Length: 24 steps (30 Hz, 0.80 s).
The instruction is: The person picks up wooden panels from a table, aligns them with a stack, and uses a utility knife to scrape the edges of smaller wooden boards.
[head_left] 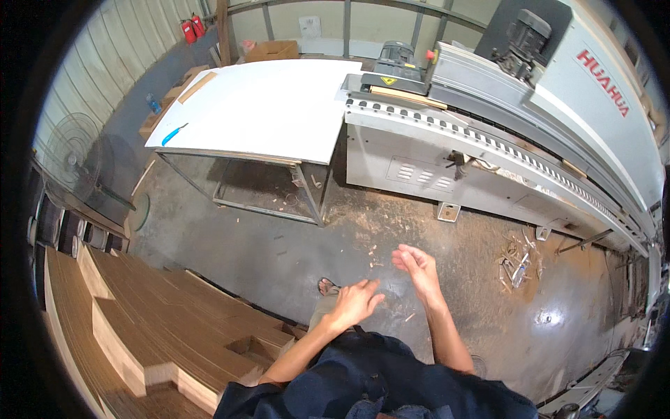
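In front of my body, above the concrete floor, both hands hang in the air with nothing in them. My left hand [356,302] has its fingers stretched out toward the right. A little higher and to the right is my right hand [417,269], its fingers extended and thumb apart; the two hands do not touch. Beyond them stands a metal-framed table with a white top [272,112]. On that top lie a blue-handled cutter [173,134] and a narrow wooden strip [197,87]. Another wooden strip [408,96] rests on the machine's roller track, out of reach of either hand.
A long grey machine [412,153] runs along the right side. Stacked brown wooden boards [174,307] fill the lower left. A standing fan [73,153] is by the left wall. Scraps [518,264] litter the floor at right. A cardboard box [272,50] sits behind the table.
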Available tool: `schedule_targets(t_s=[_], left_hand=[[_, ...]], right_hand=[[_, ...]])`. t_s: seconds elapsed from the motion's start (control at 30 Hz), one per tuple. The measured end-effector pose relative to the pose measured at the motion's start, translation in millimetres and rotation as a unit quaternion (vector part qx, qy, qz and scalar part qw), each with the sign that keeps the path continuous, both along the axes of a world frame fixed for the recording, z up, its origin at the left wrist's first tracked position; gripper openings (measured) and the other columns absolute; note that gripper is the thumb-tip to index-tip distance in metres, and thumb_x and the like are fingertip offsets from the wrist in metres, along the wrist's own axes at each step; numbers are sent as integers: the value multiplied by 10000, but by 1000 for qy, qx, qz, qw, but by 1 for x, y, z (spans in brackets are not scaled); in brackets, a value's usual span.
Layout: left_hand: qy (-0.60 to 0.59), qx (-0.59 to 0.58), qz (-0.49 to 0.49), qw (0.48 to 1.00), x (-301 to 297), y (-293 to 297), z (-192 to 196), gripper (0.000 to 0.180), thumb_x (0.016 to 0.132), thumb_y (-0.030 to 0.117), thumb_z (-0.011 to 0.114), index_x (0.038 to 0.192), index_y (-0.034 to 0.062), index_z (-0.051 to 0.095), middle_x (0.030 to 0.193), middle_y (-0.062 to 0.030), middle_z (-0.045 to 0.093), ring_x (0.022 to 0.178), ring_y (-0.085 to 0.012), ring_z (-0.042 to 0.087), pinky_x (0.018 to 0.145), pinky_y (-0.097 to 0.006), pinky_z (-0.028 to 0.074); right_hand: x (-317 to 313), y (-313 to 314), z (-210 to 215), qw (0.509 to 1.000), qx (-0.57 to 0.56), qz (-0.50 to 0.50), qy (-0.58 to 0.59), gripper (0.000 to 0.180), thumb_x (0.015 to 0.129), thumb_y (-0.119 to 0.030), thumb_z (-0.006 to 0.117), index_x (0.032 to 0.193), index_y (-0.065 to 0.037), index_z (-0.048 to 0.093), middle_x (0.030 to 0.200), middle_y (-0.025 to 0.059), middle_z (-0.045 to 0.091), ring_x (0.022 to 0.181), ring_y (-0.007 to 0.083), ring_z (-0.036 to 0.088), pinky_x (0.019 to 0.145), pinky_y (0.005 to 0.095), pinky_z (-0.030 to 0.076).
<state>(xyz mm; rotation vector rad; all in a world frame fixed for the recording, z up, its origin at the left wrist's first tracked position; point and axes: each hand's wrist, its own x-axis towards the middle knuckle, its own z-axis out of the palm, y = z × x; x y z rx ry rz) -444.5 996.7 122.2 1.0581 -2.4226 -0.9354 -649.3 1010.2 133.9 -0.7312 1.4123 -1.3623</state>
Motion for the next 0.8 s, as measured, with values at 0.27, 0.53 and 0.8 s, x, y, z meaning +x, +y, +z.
schedule_targets(t_s=[0.27,0.53,0.8], left_hand=[[-16,-34,148,988,86,-161,2,431,906,319,643,1200,4,627,1001,-206,668,850,-410,663,723,-489,539],[-12,13,256,966,151,-237,-11,393,869,257,710,1153,-7,649,972,-199,686,838,-388,671,708,-458,534],[9,57,305,950,176,-351,-13,361,882,224,698,1143,-23,668,982,-198,710,855,-329,705,711,-390,550]], right_hand=[[26,-222,4,996,-18,67,-53,394,999,-225,594,1273,57,571,1146,166,677,940,199,680,831,316,560],[50,-427,6,982,-28,61,-177,554,1010,-312,563,1388,63,410,1299,216,566,1118,296,617,927,394,532],[53,-647,-15,832,4,-183,-523,828,921,-460,661,1480,-6,254,1502,161,325,1360,301,385,1100,461,366]])
